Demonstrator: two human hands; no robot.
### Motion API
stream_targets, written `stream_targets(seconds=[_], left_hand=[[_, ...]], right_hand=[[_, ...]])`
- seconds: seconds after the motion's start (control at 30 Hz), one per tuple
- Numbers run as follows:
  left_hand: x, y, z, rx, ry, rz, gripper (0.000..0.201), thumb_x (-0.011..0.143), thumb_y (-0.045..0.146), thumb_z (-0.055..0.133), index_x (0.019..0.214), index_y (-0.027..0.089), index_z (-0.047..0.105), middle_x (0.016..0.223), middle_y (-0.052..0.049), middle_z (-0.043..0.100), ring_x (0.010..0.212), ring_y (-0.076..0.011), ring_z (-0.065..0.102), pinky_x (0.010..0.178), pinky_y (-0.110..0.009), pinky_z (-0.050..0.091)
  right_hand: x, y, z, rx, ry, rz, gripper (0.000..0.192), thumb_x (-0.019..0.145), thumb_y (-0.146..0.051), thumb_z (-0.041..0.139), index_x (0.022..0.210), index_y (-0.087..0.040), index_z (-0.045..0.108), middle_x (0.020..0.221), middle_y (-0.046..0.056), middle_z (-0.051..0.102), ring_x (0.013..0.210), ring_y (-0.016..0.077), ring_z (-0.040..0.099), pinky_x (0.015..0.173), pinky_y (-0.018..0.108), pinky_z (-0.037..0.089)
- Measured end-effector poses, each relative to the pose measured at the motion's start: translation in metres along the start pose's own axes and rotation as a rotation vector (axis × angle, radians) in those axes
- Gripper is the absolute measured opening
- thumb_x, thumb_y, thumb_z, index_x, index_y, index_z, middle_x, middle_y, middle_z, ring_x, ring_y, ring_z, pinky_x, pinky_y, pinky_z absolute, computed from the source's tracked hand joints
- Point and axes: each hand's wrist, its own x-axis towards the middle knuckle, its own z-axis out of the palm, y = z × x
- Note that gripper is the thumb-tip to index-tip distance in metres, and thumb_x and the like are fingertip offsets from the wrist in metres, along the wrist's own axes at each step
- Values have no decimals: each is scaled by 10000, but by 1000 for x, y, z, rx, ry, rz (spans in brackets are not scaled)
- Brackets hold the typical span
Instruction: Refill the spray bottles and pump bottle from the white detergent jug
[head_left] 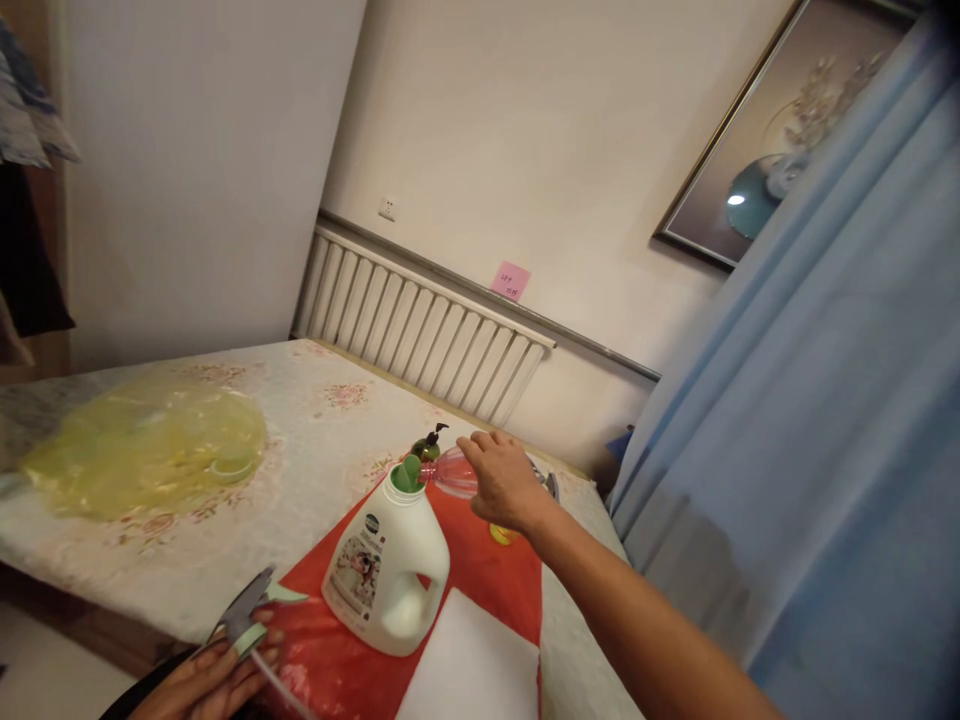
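My left hand (214,680), low on the left, has its fingers closed around a grey and green spray trigger (247,615). A thin dip tube hangs from the trigger toward the lower edge. My right hand (501,478) grips a clear plastic bottle (452,473), which is tipped nearly flat. The bottle's neck is at the green spout in the mouth of a white detergent jug (401,590). I cannot make out whether liquid is flowing. The jug stands upright, with its handle to the right and a picture label on its front.
A red sheet (491,560) lies under the jug, with a white flat board (476,665) in front. Behind the jug stands a green pump bottle (426,447). Something yellow (504,535) sits under my right hand. A yellow plastic bag (150,450) rests on the flowered cover, left.
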Motion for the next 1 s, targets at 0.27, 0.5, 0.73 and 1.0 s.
stream_targets(seconds=[0.27,0.5,0.73,1.0], left_hand=[[-12,2,12,10,-23,-4,899,677,163,817,1489,258,443,1184,-145,757,1117,-421,677,948,-488,590],[-14,3,16,26,-34,-8,902,633,158,830,1461,269,490,1126,-108,784,1085,-421,694,887,-461,624],[-13,2,14,-16,-19,-30,924,618,190,851,1463,275,488,1169,-107,769,1126,-440,665,900,-472,622],[-13,2,12,-21,-15,-20,848,653,214,833,1442,236,521,1181,-137,759,1148,-443,653,944,-501,591]], right_hand=[[0,-1,-3,-33,-1,-3,699,656,-177,628,1337,-198,474,1266,124,589,1097,316,493,869,432,419],[2,0,-4,-57,5,-15,694,648,-168,633,1323,-195,474,1254,127,586,1103,315,483,857,426,409],[4,-1,-6,-83,17,-27,686,647,-165,637,1314,-191,481,1264,125,585,1096,319,482,857,430,415],[7,-3,-8,-110,32,-49,642,663,-153,631,1290,-190,497,1247,127,590,1085,323,483,862,442,406]])
